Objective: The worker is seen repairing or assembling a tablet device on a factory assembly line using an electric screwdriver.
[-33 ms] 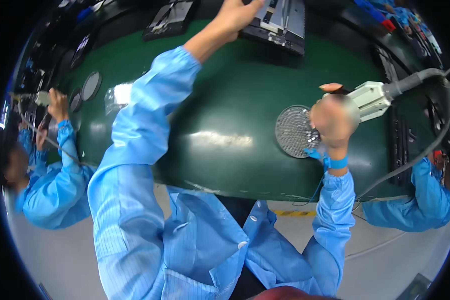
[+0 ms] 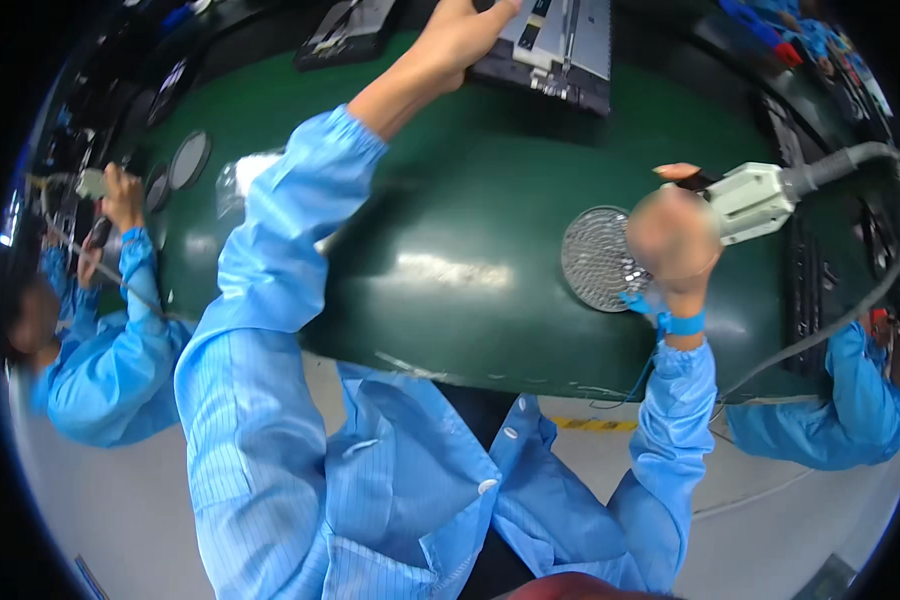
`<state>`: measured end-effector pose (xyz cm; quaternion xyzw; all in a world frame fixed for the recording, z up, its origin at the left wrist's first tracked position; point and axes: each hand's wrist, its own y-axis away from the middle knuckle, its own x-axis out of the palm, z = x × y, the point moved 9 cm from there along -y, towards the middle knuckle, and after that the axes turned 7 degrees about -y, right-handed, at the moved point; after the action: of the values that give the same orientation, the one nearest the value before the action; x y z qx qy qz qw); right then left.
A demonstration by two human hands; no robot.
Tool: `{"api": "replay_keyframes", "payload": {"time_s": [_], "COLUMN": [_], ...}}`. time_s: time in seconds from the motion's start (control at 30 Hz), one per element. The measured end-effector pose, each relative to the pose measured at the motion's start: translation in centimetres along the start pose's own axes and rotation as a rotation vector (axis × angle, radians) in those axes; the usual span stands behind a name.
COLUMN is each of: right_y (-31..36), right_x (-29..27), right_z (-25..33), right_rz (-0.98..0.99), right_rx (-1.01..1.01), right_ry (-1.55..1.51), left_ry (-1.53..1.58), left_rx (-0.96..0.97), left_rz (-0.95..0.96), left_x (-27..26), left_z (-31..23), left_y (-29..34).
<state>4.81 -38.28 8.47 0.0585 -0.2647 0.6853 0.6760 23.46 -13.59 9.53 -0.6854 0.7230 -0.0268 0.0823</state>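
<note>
The head view shows the right hand [image 2: 675, 235] curled round a white corded tool [image 2: 753, 203], fingertips blurred, beside a dish [image 2: 592, 262] of small shiny pieces just left of those fingers. The left hand [image 2: 460, 42] meets a flat device [image 2: 588, 42] lying right of its fingers; the frame cuts the fingertips, so their grip cannot be told. Steadying the device and keeping the tool off the dish's rim seems wise. Right of the right fingers, a grey cable [image 2: 840, 163] could drag; left of the left fingers lies another device [image 2: 345, 38].
</note>
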Motion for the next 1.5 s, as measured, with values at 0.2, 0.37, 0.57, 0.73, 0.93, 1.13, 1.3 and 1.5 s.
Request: {"api": "replay_keyframes", "payload": {"time_s": [0.2,0.37,0.57,0.73,0.93,1.13,1.3,1.5], "right_y": [-0.1,-0.1,-0.1,0.1,0.3,0.4,0.3,0.4], "right_x": [0.9,0.8,0.6,1.1,1.4,1.2,1.2,1.9], "right_z": [0.2,-0.2,0.0,-0.2,0.1,0.1,0.0,0.3], "right_rz": [0.045,0.041,0.078,0.085,0.091,0.09,0.099,0.089], "right_rx": [-0.013,-0.02,-0.039,-0.031,-0.028,-0.029,-0.021,-0.026], "right_ry": [0.023,0.083,0.072,0.037,0.047,0.113,0.028,0.041], "left_ry": [-0.124,-0.573,-1.272,-1.313,-1.289,-0.966,-0.464,-0.546], "left_rx": [-0.271,-0.17,0.394,-0.236,-0.24,0.093,-0.049,-0.024], "left_rz": [-0.158,-0.041,-0.475,-0.135,-0.045,-0.151,0.177,0.143], "left_x": [-8.2,-8.2,-20.5,-30.2,-28.3,-22.0,-13.5,-11.5], "left_z": [2.3,2.1,-2.6,5.0,8.0,-0.2,0.8,6.7], "left_y": [21.7,28.9,20.3,10.3,10.0,10.7,11.4,9.9]}}
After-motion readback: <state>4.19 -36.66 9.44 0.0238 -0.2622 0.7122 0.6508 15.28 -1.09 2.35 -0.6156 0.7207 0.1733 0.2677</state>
